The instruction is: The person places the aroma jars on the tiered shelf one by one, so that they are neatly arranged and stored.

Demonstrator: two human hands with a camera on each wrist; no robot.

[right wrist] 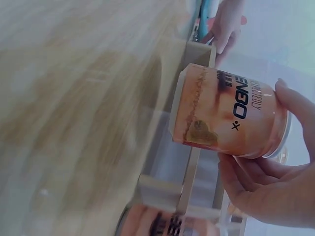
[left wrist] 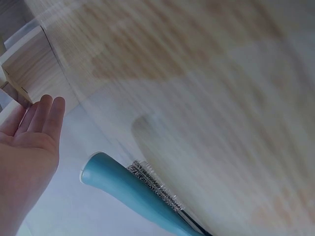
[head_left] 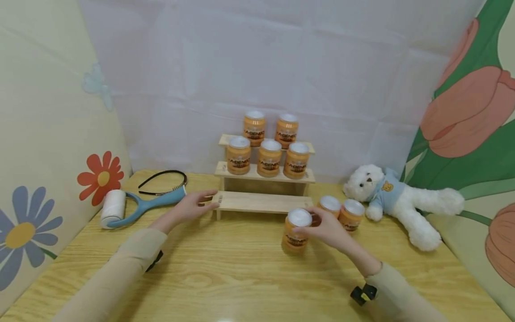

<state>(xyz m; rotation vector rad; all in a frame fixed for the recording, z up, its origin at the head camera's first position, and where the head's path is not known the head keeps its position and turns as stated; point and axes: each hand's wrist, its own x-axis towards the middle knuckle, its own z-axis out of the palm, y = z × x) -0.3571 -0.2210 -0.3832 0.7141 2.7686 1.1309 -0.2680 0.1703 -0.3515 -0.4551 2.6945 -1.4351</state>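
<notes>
1. Right hand (head_left: 327, 230) grips an orange jar w/ white lid (head_left: 297, 230) near its top, fingers curled round the lid end. In the right wrist view the jar (right wrist: 229, 113) is pinched between the fingertips (right wrist: 290, 98) above and the palm below. From the head view the jar's base is at or just above the pale wood-grain tabletop (head_left: 241, 277); can't tell if it touches.
2. Jar sits just in front of the lowest step of a small three-step wooden rack (head_left: 257, 201), at that step's right end.
3. Left hand (head_left: 193, 205) is flat, fingers straight & together, holding nothing; fingertips touch the left end of the rack's lowest step. Left wrist view shows the same fingers (left wrist: 47, 115) against the wood corner (left wrist: 29, 64).
4. Just beyond the right hand, 2 more orange jars w/ white lids (head_left: 342, 212) stand side by side on the table, right of the rack.
5. On the rack beyond both hands: 3 jars on the middle step (head_left: 267, 156), 2 on the top step (head_left: 269, 127).
6. Left of the left hand lies a lint roller w/ blue handle & white roll (head_left: 132, 205); handle tip is near the hand. Behind it, a thin black headband (head_left: 162, 181).
7. Right of the right hand, well apart, a white teddy bear in a light-blue top (head_left: 398, 199) lies on the table.
</notes>
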